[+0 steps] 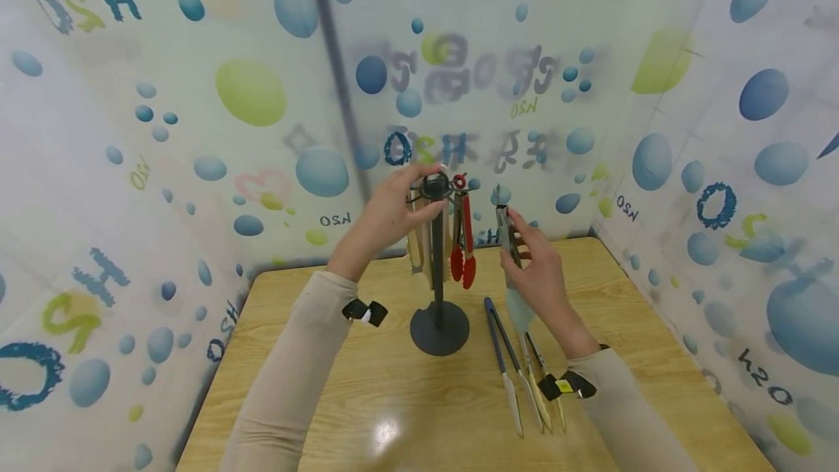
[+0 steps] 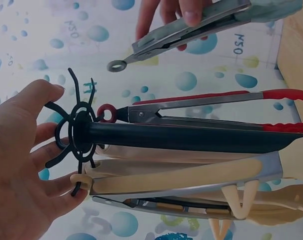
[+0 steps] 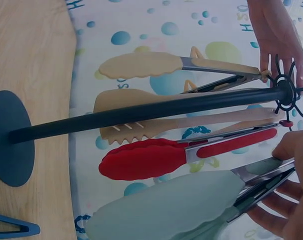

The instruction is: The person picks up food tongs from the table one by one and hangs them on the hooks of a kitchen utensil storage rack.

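A dark utensil stand stands upright, with a ring of hooks at its top. My left hand holds that hooked top, thumb on one side and fingers on the other. In my right hand is a pair of pale grey-green tongs, gripped by the metal arms with its broad tips down. Its hanging loop is apart from the hooks in the left wrist view. Red tongs hang on the side nearest my right hand. Beige tongs and beige utensils hang there too.
On the wooden table, right of the round base, lie blue-handled tongs and another pair of tongs. Patterned curtains enclose the table at the back and sides.
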Demonstrator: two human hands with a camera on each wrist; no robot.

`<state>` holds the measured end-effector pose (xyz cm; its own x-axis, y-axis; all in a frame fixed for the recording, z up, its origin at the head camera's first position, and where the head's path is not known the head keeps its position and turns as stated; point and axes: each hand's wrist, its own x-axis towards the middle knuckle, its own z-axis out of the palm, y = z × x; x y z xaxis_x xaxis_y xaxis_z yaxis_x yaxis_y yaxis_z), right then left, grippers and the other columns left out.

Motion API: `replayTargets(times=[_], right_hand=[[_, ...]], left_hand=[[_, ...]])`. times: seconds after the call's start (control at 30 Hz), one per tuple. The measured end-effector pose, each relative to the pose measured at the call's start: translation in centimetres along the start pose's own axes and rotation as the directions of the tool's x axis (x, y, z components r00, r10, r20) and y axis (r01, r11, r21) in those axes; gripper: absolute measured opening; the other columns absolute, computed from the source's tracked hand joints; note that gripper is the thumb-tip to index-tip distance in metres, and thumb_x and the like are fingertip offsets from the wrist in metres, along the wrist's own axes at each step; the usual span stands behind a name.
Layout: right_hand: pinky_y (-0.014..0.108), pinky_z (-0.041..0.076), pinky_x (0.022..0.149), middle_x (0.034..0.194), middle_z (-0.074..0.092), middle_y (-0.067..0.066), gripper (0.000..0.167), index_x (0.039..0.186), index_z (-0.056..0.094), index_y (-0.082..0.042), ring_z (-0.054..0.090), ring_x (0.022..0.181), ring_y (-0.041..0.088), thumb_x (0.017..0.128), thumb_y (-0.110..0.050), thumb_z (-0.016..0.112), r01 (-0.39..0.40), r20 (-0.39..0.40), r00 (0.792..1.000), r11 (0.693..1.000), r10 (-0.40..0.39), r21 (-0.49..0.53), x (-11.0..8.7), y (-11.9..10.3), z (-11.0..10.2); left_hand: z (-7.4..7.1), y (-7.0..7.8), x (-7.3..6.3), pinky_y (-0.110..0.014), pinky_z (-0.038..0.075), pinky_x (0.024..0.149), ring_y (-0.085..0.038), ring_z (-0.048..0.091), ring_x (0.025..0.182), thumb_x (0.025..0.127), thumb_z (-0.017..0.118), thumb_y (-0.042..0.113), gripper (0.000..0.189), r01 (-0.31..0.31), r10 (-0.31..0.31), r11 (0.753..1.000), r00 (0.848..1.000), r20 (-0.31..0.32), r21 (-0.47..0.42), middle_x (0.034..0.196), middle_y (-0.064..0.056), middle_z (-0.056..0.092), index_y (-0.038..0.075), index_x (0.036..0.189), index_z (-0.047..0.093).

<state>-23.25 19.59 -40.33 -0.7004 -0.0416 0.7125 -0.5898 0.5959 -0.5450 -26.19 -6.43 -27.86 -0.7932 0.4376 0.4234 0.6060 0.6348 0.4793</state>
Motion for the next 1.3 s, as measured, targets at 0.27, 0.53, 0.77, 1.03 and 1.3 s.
replayTargets(times=[0.27,0.53,0.77,1.03,1.3], right_hand=[[0.043,0.06,0.07,0.125,0.065,0.017,0.071,0.151,0.044,-0.023,0.068,0.093,0.028,0.088,-0.001,0.07,0.055,-0.012,0.998,0.997,-0.055,0.045,0.5,-0.9,0.5],[0.041,0.059,0.073,0.124,0.064,0.017,0.071,0.15,0.045,-0.017,0.065,0.098,0.029,0.087,0.0,0.071,0.123,-0.014,0.992,0.991,-0.122,0.057,0.8,-1.3,1.1],[0.038,0.06,0.073,0.12,0.064,0.015,0.073,0.152,0.042,-0.022,0.064,0.094,0.024,0.088,-0.002,0.071,0.126,0.01,0.992,0.991,-0.127,0.051,0.8,-1.3,1.4],[0.038,0.06,0.073,0.118,0.064,0.015,0.072,0.151,0.043,-0.019,0.065,0.093,0.025,0.088,-0.001,0.07,0.144,0.014,0.989,0.988,-0.145,0.049,0.9,-1.3,2.0],[0.041,0.061,0.074,0.119,0.064,0.016,0.071,0.152,0.042,-0.02,0.068,0.092,0.028,0.089,-0.002,0.069,0.13,0.033,0.99,0.987,-0.134,0.094,0.6,-1.1,2.7]], left_hand=[[-0.1,0.2,0.0,-0.052,0.042,0.111,-0.028,0.044,0.142,0.095,0.065,0.041,0.062,-0.009,0.009,1.0,1.0,0.0,0.013,0.154,0.0,0.046,0.028,0.15,0.041],[0.1,0.2,0.0,-0.05,0.042,0.112,-0.027,0.044,0.142,0.094,0.067,0.039,0.063,-0.031,0.031,0.999,0.999,-0.014,0.027,0.152,-0.002,0.048,0.024,0.15,0.043],[0.2,0.2,0.1,-0.048,0.04,0.114,-0.027,0.042,0.143,0.093,0.069,0.037,0.065,-0.049,0.05,0.997,0.999,-0.007,0.055,0.152,-0.004,0.048,0.02,0.151,0.042],[0.1,0.6,0.1,-0.048,0.04,0.114,-0.027,0.04,0.144,0.093,0.069,0.038,0.065,-0.037,0.039,0.995,0.999,-0.02,0.093,0.152,-0.004,0.047,0.02,0.15,0.044],[0.2,0.7,-0.1,-0.048,0.04,0.114,-0.027,0.04,0.144,0.093,0.069,0.041,0.065,-0.014,0.018,0.993,0.999,-0.033,0.121,0.153,-0.003,0.047,0.021,0.15,0.044]])
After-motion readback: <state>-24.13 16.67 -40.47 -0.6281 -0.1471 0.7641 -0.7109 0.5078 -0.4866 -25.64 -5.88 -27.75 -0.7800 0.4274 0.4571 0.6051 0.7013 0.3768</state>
